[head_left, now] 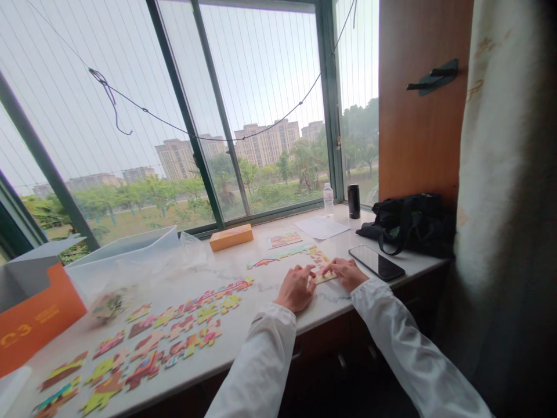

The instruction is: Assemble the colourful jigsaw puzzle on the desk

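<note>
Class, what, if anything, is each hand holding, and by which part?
Whether anything is held cannot be told: the left hand and right hand are at the near end of the partly joined puzzle, any grip too unclear.

l arm (261, 363) & r arm (411, 345) reach fwd, angled inward; l hand (297, 288) palm down, half-curled; r hand (347, 273) just beside, also palm down, pointing twd l.

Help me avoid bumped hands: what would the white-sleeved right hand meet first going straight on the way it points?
Probably the person's bare left hand, over the flat, multicoloured jigsaw section; exact depth is unclear.
</note>
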Available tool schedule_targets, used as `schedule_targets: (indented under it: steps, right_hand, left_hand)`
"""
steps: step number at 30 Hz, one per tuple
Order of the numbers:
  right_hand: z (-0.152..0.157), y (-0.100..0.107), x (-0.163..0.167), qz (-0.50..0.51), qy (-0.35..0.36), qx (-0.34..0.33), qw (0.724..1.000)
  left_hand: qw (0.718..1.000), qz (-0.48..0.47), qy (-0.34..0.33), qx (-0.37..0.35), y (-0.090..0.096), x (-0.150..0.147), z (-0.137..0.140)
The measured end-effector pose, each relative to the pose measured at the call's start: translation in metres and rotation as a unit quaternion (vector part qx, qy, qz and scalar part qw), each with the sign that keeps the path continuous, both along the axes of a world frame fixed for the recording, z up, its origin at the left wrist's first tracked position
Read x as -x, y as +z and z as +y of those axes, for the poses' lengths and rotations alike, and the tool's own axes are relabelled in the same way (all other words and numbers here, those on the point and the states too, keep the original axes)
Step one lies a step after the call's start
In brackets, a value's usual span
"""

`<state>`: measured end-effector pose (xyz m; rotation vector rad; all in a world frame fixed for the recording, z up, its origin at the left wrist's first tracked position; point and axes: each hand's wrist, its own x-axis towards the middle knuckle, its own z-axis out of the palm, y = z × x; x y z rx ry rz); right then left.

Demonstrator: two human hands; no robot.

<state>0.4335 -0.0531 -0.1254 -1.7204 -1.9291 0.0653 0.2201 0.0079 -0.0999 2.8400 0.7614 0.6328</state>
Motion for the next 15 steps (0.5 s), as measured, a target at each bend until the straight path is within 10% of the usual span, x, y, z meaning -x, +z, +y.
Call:
schedule_targets:
  steps: [15]
  right_hand:
    - [0.0031,-0.0094,-0.0022,-0.001,0.008,-0.019,1.0]
  left_hand:
    - [1.0,-0.015,0.002,0.011,0.0004,0.0011,-0.0011]
